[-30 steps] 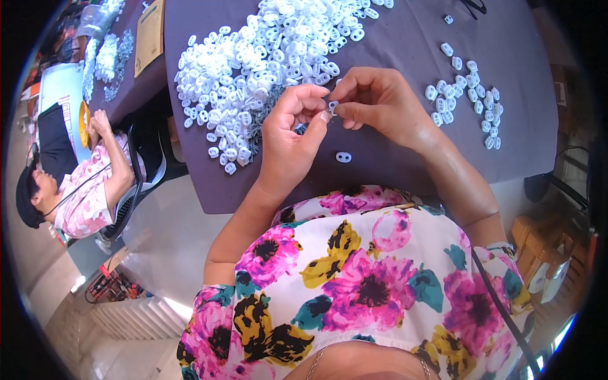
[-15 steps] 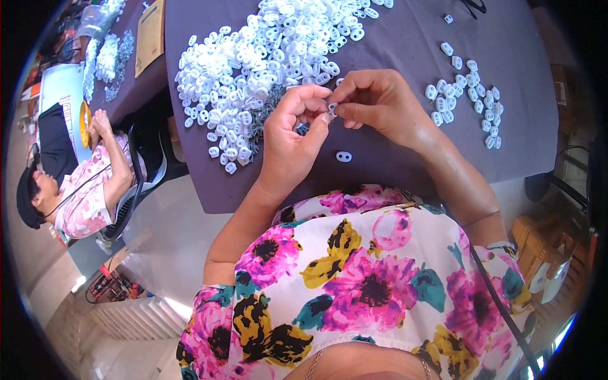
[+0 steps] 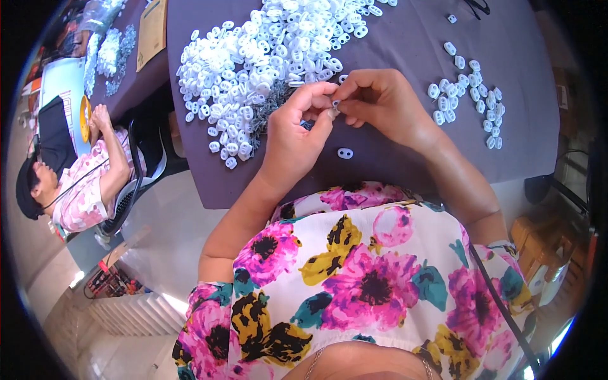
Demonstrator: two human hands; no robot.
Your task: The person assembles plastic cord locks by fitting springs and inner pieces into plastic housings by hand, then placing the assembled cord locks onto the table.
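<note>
My left hand (image 3: 295, 134) and my right hand (image 3: 387, 109) meet over the near part of the table, fingertips pinched together. Between them is a small white plastic piece (image 3: 336, 103) with a hole showing; the fingers cover most of it. A loose white oval piece with two holes (image 3: 344, 153) lies just below the hands. Beyond my left hand spreads a large heap of similar white two-holed pieces (image 3: 285, 47). A smaller heap of dark grey bits (image 3: 271, 106), too fine to make out, sits at its near edge, partly behind my left hand.
A scattered group of white pieces (image 3: 463, 81) lies to the right on the dark cloth-covered table (image 3: 405, 38). At the left a person (image 3: 88, 183) sits at another table, hands near a yellow round object (image 3: 85, 119). Brown cardboard (image 3: 152, 31) lies at that table's edge.
The hands stay together on the small white piece, with only slight finger movement. The whole view has shifted a little; the heaps look the same.
</note>
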